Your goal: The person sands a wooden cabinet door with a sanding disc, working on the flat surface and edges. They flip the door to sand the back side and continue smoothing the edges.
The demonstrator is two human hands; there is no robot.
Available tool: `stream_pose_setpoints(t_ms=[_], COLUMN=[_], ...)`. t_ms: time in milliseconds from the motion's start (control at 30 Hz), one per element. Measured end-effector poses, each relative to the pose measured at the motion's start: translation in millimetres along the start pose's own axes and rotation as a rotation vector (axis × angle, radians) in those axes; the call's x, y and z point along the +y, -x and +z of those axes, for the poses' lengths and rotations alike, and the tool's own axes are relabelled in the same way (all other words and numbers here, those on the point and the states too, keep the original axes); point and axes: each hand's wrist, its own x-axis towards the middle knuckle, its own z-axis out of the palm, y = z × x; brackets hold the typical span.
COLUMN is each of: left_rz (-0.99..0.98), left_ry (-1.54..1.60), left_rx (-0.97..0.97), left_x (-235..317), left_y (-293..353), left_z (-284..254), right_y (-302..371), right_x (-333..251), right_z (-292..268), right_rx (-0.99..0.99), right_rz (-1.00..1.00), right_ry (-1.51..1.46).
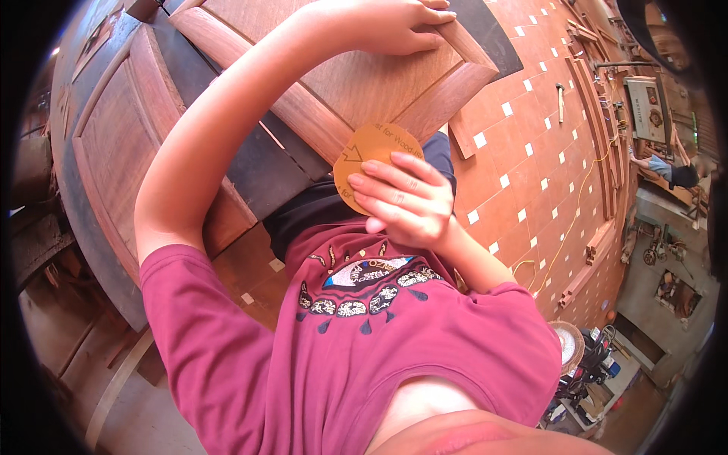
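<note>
A wooden panelled door (379, 83) lies tilted in front of me, one corner pointing toward my body. My left hand (394, 23) reaches to the top of the view, its fingers curled over the door's frame rail. My right hand (402, 201) holds a round tan sanding disc (371, 148) with its fingers spread flat on it. The disc's far edge lies against the door's lower frame edge. My maroon shirt fills the lower part of the view.
A second panelled door (114, 144) lies at the left. The terracotta tiled floor (523, 152) carries wooden strips (599, 91), a hammer (560, 98) and a yellow cable (576, 205). Another person (671, 171) is at the far right. A fan (567, 345) stands at lower right.
</note>
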Motion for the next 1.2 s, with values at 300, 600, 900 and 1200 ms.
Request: stream_pose_setpoints(t_ms=[300, 600, 900, 1200], left_rz=[0.006, -0.003, 0.09, -0.004], left_ry=[-0.029, -0.012, -0.088, 0.023], left_rx=[-0.048, 0.019, 0.127, -0.007], left_x=[1, 3, 0, 8], left_y=[-6, -7, -4, -4], left_z=[0, 1, 11, 2], right_y=[9, 14, 8, 10], right_x=[95, 65, 13, 99], right_z=[-33, -21, -2, -11], right_rx=[0.228, 0.083, 0.09, 0.323], right_rz=[0.257, 0.045, 0.084, 0.159], right_ry=[0.231, 0.17, 0.131, 0.361])
